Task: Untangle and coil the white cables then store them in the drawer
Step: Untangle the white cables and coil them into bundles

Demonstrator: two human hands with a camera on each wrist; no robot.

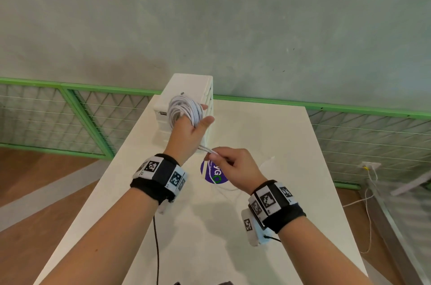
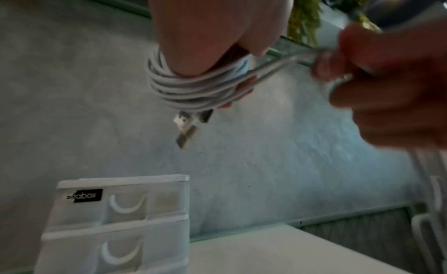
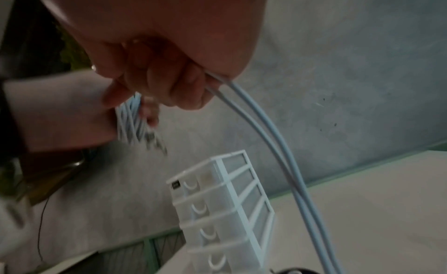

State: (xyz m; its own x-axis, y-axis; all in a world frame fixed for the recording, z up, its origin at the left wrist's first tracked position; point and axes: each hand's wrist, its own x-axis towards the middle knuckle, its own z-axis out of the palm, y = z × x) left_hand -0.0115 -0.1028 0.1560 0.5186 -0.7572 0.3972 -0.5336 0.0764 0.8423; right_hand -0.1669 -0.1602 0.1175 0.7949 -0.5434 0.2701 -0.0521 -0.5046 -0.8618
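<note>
White cable is wound into a coil around the fingers of my left hand, raised in front of the white drawer unit. The thumb lies against the coil's side. In the left wrist view the coil rings the fingers, and two USB plugs hang from it. My right hand pinches two cable strands just below the left palm. From the right hand the two strands trail down toward the table. All drawers of the unit look closed.
The white table carries a round purple sticker and slack cable under my right hand. A green mesh fence runs behind the table below a grey wall. Loose wires hang at the right near the floor.
</note>
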